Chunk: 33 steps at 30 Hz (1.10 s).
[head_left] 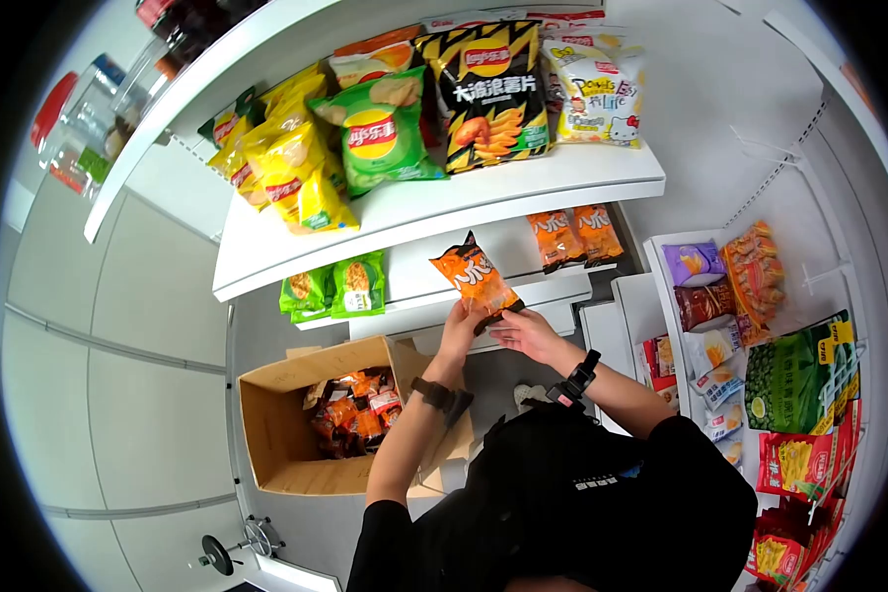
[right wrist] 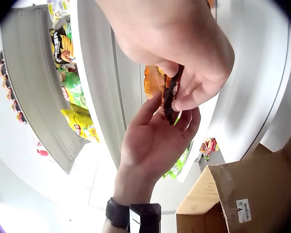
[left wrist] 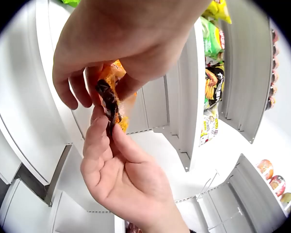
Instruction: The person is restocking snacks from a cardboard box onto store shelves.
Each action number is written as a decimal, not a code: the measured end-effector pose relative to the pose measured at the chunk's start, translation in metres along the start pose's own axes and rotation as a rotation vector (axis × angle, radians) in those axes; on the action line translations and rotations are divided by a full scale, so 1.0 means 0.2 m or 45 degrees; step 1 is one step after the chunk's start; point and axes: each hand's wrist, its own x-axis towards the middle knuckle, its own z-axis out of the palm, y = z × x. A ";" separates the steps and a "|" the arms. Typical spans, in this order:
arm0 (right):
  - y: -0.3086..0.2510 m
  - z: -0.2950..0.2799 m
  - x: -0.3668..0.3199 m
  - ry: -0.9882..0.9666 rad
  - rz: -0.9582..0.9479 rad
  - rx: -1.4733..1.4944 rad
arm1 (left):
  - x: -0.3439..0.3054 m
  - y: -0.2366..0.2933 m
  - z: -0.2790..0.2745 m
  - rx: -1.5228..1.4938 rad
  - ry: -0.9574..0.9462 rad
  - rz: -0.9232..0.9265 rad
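Observation:
An orange snack bag (head_left: 479,281) with black ends is held up in front of the lower shelf, its top end pointing away from the body. At its near end the left hand (head_left: 459,331) pinches one corner, and the right hand (head_left: 531,335) pinches the other. In the left wrist view the left hand (left wrist: 126,43) is above and the right hand (left wrist: 131,179) below, both gripping the bag's dark edge (left wrist: 107,99). The right wrist view shows the right hand (right wrist: 184,53) and left hand (right wrist: 155,145) on the same dark edge (right wrist: 170,94).
An open cardboard box (head_left: 266,424) with many orange packets stands on the floor at left. Two orange bags (head_left: 555,240) lie on the lower shelf at right, green bags (head_left: 358,284) at left. Chip bags (head_left: 493,94) fill the upper shelf (head_left: 523,187). A stocked rack (head_left: 666,296) stands right.

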 end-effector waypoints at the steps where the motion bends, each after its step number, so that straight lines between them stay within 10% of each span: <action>1: 0.00 -0.03 0.03 0.008 -0.042 0.033 | 0.04 -0.01 0.01 0.016 -0.039 -0.006; 33: -0.15 -0.30 0.45 0.358 -0.265 0.403 | -0.08 -0.10 -0.16 0.159 0.288 -0.228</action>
